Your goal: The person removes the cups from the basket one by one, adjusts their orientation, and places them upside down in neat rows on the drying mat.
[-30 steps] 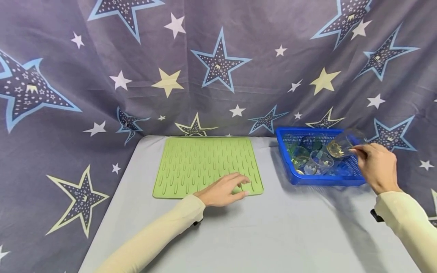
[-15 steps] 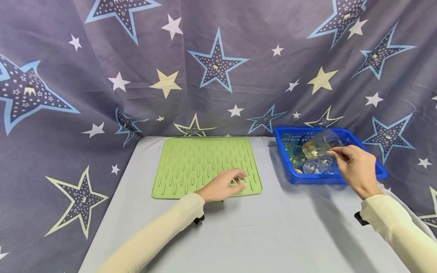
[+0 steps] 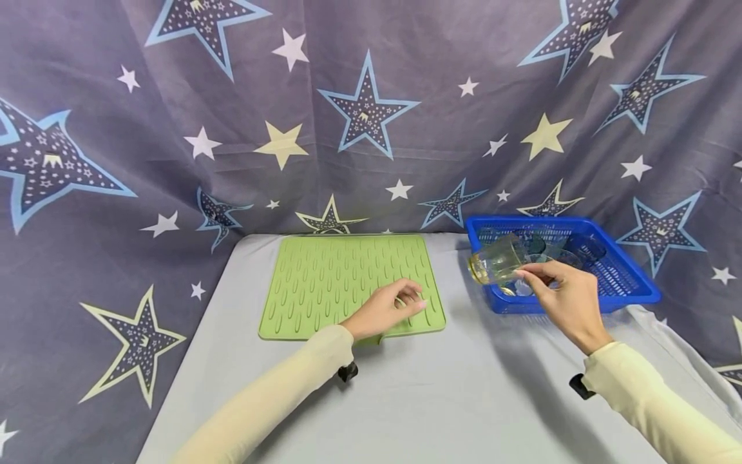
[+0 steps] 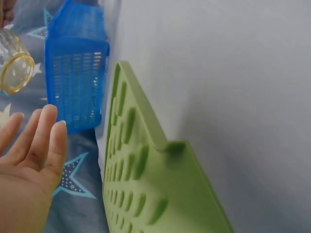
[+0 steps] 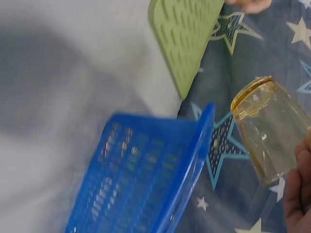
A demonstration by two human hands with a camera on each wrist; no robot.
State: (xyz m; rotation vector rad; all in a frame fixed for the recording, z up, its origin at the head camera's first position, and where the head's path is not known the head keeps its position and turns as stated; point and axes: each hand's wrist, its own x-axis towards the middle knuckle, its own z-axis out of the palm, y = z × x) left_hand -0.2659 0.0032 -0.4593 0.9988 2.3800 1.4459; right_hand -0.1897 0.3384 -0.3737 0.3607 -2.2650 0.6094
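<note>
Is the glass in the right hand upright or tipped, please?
Tipped: the glass is held sideways by the right hand, its amber end pointing toward the green mat.

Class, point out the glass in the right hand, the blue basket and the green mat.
Glass (image 5: 273,130), right wrist view: its side wall.
Blue basket (image 4: 76,86), left wrist view: its slotted wall.
Green mat (image 3: 343,280), head view: its ridged top.

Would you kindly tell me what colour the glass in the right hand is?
The glass is transparent amber-yellow, best seen in the right wrist view.
</note>
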